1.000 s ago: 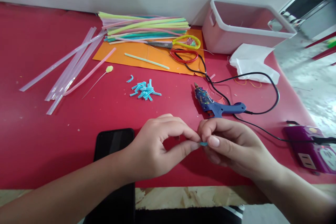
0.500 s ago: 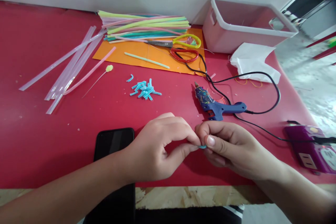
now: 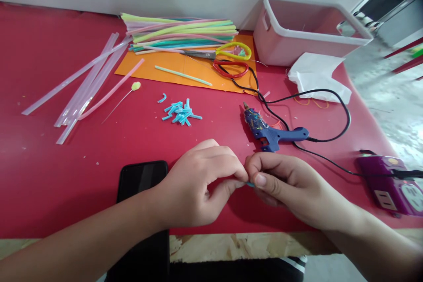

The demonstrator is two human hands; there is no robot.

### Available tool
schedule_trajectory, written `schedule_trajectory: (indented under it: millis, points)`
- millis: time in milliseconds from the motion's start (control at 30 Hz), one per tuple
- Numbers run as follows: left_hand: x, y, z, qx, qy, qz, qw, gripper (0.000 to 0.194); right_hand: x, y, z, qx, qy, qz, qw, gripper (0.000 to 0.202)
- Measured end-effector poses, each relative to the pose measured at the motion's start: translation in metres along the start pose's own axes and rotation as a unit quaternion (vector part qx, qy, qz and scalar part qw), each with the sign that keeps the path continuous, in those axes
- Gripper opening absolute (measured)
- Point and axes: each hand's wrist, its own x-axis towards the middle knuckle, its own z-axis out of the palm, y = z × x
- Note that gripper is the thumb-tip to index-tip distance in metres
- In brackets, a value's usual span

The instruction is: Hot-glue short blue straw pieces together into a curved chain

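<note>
Near the table's front edge, my left hand (image 3: 201, 185) and my right hand (image 3: 286, 185) meet fingertip to fingertip. Between them they pinch a short blue pipe cleaner piece (image 3: 250, 184), mostly hidden by the fingers. Beyond my hands lies a small pile of cut blue pipe cleaner pieces (image 3: 181, 111), with one bent piece (image 3: 161, 98) apart from it. A blue glue gun (image 3: 276, 134) rests on its side just past my right hand. Behind my left wrist is a black phone (image 3: 142, 176), partly covered by the forearm.
At the back, a bundle of coloured pipe cleaners (image 3: 181, 31) and scissors (image 3: 205, 55) lie on orange paper (image 3: 132, 68). Clear glue sticks (image 3: 89, 83) lie left. A pink bin (image 3: 310, 46), white bag (image 3: 319, 79) and purple power strip (image 3: 385, 185) stand right, with the glue gun's black cord (image 3: 348, 116) looping between.
The view has shifted very slightly. Both hands keep the same pinch on the blue piece, of which a little less shows now.
</note>
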Motion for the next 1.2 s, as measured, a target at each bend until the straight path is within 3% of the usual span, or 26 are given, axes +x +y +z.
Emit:
schedule_trajectory:
  millis: [733, 967, 1100, 1200]
  points:
    - [0.001, -0.002, -0.003, -0.063, 0.032, -0.014, 0.997, 0.012, -0.001, 0.008, -0.007, 0.088, 0.006, 0.023, 0.996, 0.039]
    - [0.001, -0.002, -0.003, -0.088, 0.029, -0.021, 0.995, 0.011, 0.001, 0.008, -0.004, 0.079, 0.019, -0.008, 0.997, 0.037]
    - [0.001, 0.002, -0.003, -0.092, 0.052, -0.086, 0.991, 0.009, -0.002, 0.01, -0.005, 0.068, 0.052, -0.064, 0.994, 0.043]
    - [0.003, 0.005, -0.003, -0.111, 0.08, -0.19, 0.972, 0.008, -0.004, 0.008, -0.006, -0.045, 0.095, -0.135, 0.985, 0.048]
